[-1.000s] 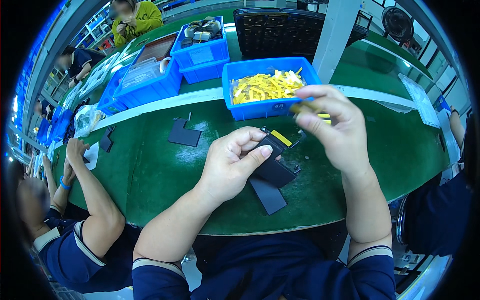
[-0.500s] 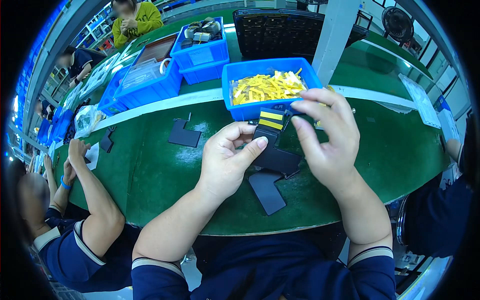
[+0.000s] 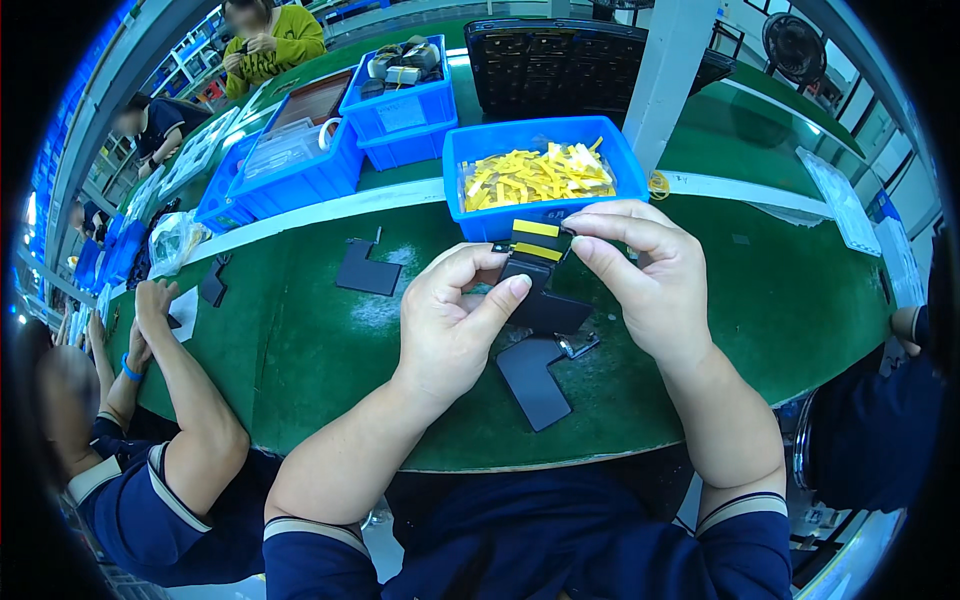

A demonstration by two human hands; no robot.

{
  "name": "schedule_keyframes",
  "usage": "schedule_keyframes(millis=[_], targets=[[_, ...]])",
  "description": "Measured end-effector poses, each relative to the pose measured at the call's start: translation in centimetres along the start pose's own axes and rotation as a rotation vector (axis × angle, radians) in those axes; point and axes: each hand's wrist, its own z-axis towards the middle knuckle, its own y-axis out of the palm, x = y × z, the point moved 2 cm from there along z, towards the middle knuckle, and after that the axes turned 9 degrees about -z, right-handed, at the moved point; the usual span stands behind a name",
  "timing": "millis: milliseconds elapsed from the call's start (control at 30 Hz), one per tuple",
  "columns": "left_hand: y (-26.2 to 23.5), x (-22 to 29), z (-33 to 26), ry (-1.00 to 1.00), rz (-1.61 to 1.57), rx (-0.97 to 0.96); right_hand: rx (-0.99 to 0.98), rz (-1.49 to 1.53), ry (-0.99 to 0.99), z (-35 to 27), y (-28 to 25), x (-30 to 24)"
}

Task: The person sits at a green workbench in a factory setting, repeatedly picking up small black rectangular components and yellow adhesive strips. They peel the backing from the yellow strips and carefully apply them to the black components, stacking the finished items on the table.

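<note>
Two-handed hold above the green, curved-edge counter [image 3: 780, 330]

The left grip [image 3: 447, 315] clasps a flat, matte-black, L-shaped piece [image 3: 550, 311]; the right grip [image 3: 655, 275] seems to pinch its small dark tab [image 3: 567, 231]; best keep its narrow yellow strips [image 3: 536, 228] flat

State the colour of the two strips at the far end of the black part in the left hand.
Both strips are yellow; the head view shows this best.

Green-topped workbench [image 3: 780, 310], pale upright post [image 3: 672, 75] behind, dark round fan [image 3: 793, 48] upper right; cool bluish light.
</note>
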Motion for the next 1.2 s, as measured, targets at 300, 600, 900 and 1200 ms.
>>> schedule_keyframes(millis=[300,600,900,1200], targets=[[-0.2,-0.4,0.1,-0.017,0.042,0.022,-0.034,-0.033,0.037,-0.1,0.0,-0.5],[-0.2,-0.6,0.2,-0.074,0.075,-0.017,-0.019,-0.133,-0.033,-0.3,0.3,-0.6],[-0.1,-0.4,0.2,-0.090,-0.059,-0.035,-0.131,0.226,0.203,0.0,0.1,0.1],[0.0,-0.6,0.2,-0.137,-0.273,-0.073,-0.227,0.384,0.103,0.3,0.0,0.6]])
